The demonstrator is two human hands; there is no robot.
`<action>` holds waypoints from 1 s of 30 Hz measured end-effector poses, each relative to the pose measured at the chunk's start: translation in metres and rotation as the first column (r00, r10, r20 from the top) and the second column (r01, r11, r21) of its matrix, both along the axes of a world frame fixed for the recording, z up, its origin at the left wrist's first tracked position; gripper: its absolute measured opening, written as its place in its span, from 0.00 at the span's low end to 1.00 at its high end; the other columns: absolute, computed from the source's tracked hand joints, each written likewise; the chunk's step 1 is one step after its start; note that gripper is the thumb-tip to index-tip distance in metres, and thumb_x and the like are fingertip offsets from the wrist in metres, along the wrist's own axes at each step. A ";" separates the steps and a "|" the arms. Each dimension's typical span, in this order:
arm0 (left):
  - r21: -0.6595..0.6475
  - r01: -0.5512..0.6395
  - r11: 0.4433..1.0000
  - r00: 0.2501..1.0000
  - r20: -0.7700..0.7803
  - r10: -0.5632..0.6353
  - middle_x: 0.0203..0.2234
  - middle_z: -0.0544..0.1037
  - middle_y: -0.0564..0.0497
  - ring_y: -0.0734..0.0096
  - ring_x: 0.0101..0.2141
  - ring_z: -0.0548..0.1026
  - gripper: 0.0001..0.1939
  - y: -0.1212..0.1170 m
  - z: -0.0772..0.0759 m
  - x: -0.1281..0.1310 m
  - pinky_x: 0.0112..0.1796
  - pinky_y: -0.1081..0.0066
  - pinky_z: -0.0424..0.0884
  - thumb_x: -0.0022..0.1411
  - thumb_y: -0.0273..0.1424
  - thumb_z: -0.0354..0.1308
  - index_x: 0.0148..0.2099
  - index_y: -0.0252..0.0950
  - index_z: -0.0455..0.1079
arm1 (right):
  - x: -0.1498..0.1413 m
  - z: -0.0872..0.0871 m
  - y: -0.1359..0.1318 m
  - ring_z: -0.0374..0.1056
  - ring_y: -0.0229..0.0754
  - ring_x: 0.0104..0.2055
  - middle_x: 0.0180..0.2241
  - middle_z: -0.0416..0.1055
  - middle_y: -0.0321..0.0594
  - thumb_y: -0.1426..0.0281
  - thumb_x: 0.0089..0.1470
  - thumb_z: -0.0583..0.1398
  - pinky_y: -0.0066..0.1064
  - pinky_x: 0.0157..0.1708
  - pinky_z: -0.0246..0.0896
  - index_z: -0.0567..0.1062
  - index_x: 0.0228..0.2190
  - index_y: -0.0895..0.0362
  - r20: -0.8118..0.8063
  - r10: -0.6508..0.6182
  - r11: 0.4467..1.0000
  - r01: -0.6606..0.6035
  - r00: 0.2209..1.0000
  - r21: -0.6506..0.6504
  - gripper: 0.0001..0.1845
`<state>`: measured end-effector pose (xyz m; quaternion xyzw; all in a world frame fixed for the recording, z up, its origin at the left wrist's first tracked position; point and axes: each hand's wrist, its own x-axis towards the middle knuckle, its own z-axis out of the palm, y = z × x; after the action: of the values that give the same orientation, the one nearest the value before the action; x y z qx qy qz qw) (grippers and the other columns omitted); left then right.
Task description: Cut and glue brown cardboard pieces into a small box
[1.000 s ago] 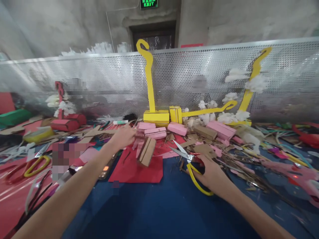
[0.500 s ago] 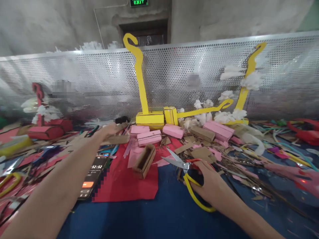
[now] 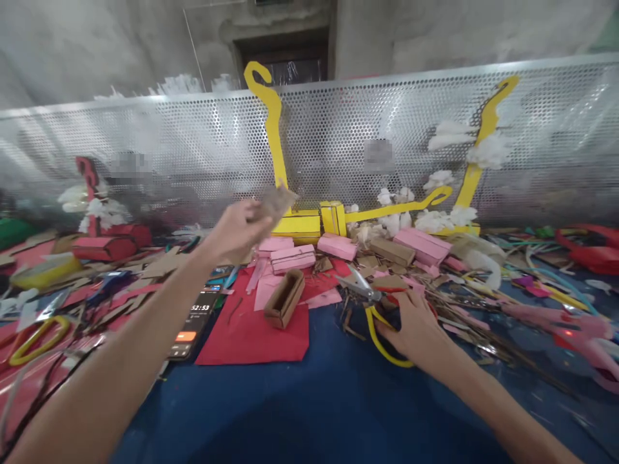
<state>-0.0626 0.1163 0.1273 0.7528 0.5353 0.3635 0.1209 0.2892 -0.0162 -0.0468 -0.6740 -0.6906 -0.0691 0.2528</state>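
Note:
My left hand [image 3: 236, 229] is closed on a small brown cardboard piece [image 3: 278, 200], blurred by motion and raised in front of the tall yellow hook-topped paper shape [image 3: 276, 142]. My right hand [image 3: 411, 319] grips scissors [image 3: 374, 303] with red and yellow handles, their blades pointing left over the table. Between the hands, a hollow cardboard box [image 3: 285, 299] sits tilted on a red sheet [image 3: 256, 345]. Behind it lie pink-covered blocks [image 3: 293, 259] and a yellow block [image 3: 297, 225].
A lit phone [image 3: 196, 316] lies beside my left forearm. Another pair of scissors [image 3: 41, 338] is at far left. Cardboard scraps cover the right side, near a pink glue gun [image 3: 565, 328]. A perforated metal panel [image 3: 193, 154] stands along the back.
My left hand has lifted the cardboard piece from the clutter and moved right with it. My right hand keeps the scissors, whose blades look closer together. The view has shifted slightly.

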 end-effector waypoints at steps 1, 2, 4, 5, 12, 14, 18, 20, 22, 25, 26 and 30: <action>-0.112 0.174 0.978 0.981 0.101 -0.163 0.42 0.82 0.44 0.62 0.35 0.80 0.19 -0.019 -0.010 0.018 0.34 0.65 0.75 0.64 0.40 0.59 0.52 0.35 0.70 | 0.004 0.000 0.000 0.68 0.62 0.51 0.48 0.68 0.56 0.61 0.50 0.65 0.51 0.51 0.65 0.73 0.46 0.60 0.016 -0.023 1.000 0.024 1.000 -0.006 0.24; -0.209 0.329 0.921 0.932 0.226 -0.282 0.39 0.82 0.43 0.61 0.33 0.81 0.16 -0.037 -0.022 0.036 0.32 0.64 0.75 0.65 0.40 0.57 0.48 0.34 0.72 | 0.007 0.000 0.000 0.68 0.62 0.49 0.47 0.68 0.56 0.61 0.49 0.65 0.51 0.51 0.65 0.74 0.44 0.61 0.026 -0.040 0.999 0.040 0.999 -0.007 0.22; -0.327 0.483 0.813 0.855 0.378 -0.355 0.34 0.83 0.43 0.60 0.29 0.81 0.12 -0.066 -0.049 0.068 0.32 0.62 0.76 0.64 0.38 0.56 0.43 0.35 0.74 | 0.012 0.001 -0.003 0.69 0.61 0.48 0.47 0.68 0.56 0.62 0.49 0.66 0.52 0.51 0.65 0.75 0.42 0.60 0.030 -0.051 0.999 0.051 0.998 0.006 0.20; -0.316 0.486 0.815 0.849 0.392 -0.355 0.31 0.83 0.44 0.59 0.28 0.81 0.10 -0.076 -0.063 0.082 0.32 0.61 0.75 0.64 0.36 0.56 0.42 0.36 0.74 | 0.013 0.001 -0.004 0.69 0.61 0.48 0.47 0.68 0.55 0.63 0.50 0.66 0.52 0.52 0.64 0.75 0.42 0.60 0.029 -0.050 0.999 0.050 0.998 0.014 0.19; -0.212 0.419 0.883 0.858 0.409 -0.309 0.38 0.82 0.44 0.49 0.43 0.78 0.06 -0.083 -0.098 0.098 0.48 0.56 0.70 0.55 0.32 0.64 0.38 0.39 0.76 | 0.012 0.020 -0.011 0.64 0.66 0.55 0.48 0.65 0.57 0.64 0.49 0.66 0.57 0.53 0.61 0.69 0.47 0.59 -0.059 -0.052 0.989 0.060 0.997 0.135 0.25; -0.205 0.427 0.881 0.845 0.438 -0.308 0.38 0.82 0.43 0.50 0.43 0.78 0.06 -0.082 -0.093 0.091 0.48 0.56 0.70 0.55 0.33 0.65 0.36 0.38 0.76 | 0.004 0.032 -0.014 0.64 0.61 0.56 0.50 0.66 0.56 0.64 0.55 0.62 0.52 0.54 0.61 0.67 0.48 0.58 -0.084 -0.003 0.984 0.018 0.996 0.175 0.20; -0.223 0.489 0.843 0.775 0.555 -0.303 0.39 0.81 0.44 0.58 0.40 0.79 0.14 -0.086 -0.086 0.083 0.40 0.62 0.74 0.62 0.41 0.60 0.44 0.37 0.74 | -0.032 0.054 -0.021 0.71 0.50 0.47 0.46 0.73 0.46 0.60 0.63 0.57 0.39 0.47 0.68 0.70 0.47 0.53 -0.433 0.339 0.932 -0.361 0.835 0.035 0.14; -0.230 0.518 0.824 0.738 0.607 -0.295 0.38 0.80 0.45 0.62 0.36 0.79 0.17 -0.088 -0.087 0.083 0.35 0.65 0.74 0.64 0.45 0.57 0.45 0.37 0.72 | -0.054 0.060 -0.021 0.72 0.48 0.43 0.42 0.75 0.42 0.58 0.63 0.59 0.37 0.42 0.68 0.73 0.45 0.53 -0.648 0.416 0.842 -0.540 0.639 0.008 0.14; -0.228 0.532 0.815 0.720 0.629 -0.294 0.36 0.80 0.45 0.63 0.35 0.79 0.19 -0.089 -0.089 0.083 0.35 0.65 0.75 0.63 0.47 0.57 0.43 0.36 0.72 | -0.072 0.062 -0.016 0.72 0.46 0.38 0.36 0.76 0.39 0.58 0.61 0.61 0.34 0.38 0.67 0.76 0.39 0.54 -0.732 0.428 0.797 -0.603 0.530 0.030 0.13; -0.195 0.499 0.844 0.744 0.596 -0.302 0.38 0.80 0.44 0.56 0.41 0.78 0.19 -0.091 -0.089 0.077 0.41 0.61 0.74 0.61 0.49 0.60 0.41 0.37 0.74 | -0.082 0.057 -0.003 0.70 0.43 0.33 0.29 0.75 0.36 0.57 0.58 0.64 0.32 0.34 0.66 0.77 0.30 0.56 -0.772 0.412 0.807 -0.587 0.484 0.062 0.15; -0.150 0.434 0.888 0.790 0.538 -0.295 0.41 0.80 0.43 0.51 0.46 0.77 0.20 -0.092 -0.089 0.072 0.46 0.59 0.73 0.59 0.49 0.62 0.43 0.38 0.74 | -0.080 0.055 0.000 0.70 0.43 0.32 0.29 0.74 0.36 0.56 0.57 0.64 0.32 0.33 0.65 0.76 0.29 0.56 -0.783 0.400 0.819 -0.569 0.477 0.071 0.16; 0.050 0.069 0.996 0.987 0.139 -0.075 0.55 0.74 0.36 0.34 0.63 0.60 0.31 -0.094 -0.097 0.044 0.59 0.47 0.58 0.50 0.54 0.67 0.50 0.41 0.72 | -0.067 0.043 0.008 0.71 0.44 0.36 0.32 0.75 0.37 0.54 0.58 0.63 0.34 0.38 0.67 0.76 0.35 0.55 -0.841 0.344 0.865 -0.489 0.418 0.111 0.16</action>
<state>-0.0184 0.0222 0.0306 0.7467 0.4896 0.4230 0.1541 0.2223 -0.0081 -0.0041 -0.4460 -0.6306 0.3798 0.5091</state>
